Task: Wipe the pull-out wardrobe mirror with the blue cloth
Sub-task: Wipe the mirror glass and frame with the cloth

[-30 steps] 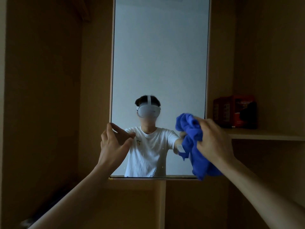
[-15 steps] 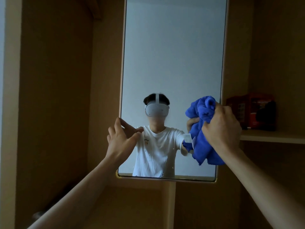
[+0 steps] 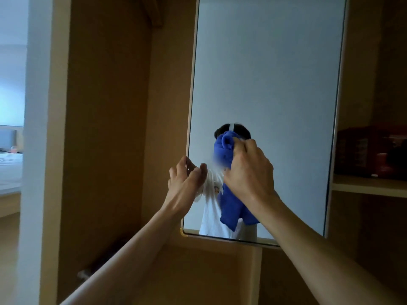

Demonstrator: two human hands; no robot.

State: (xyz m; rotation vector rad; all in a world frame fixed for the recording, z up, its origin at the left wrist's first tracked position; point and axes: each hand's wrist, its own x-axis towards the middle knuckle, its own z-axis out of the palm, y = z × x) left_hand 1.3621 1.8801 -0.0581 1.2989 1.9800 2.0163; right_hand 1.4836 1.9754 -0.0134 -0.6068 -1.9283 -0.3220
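Right hand is up against the tall, pale-framed rectangular glass mirror, fingers bunched tight around the soft, crumpled blue cloth. The wad is pressed to the glass low down and left of centre, with a loose tail dangling below the wrist. Its upper edge is blurred, so I'd say a stroke is in progress.

Left hand sits right at the mirror's left edge, just beside the cloth. Its fingers curl onto the frame and the thumb is in front of the glass, which looks like a steadying grip on the panel.

Here's what the next pass hangs on: the mirror's long axis runs straight up and down, and the big uncovered stretch of glass lies above the cloth hand and off to its right. The right hand is the nearer one to all of it, so I'd expect upward and rightward sweeps, while the left braces against the push.

The count: one mirror, one cloth, two hands. Off to the right there's one light wooden shelf, carrying one dark red box, well apart from the action.
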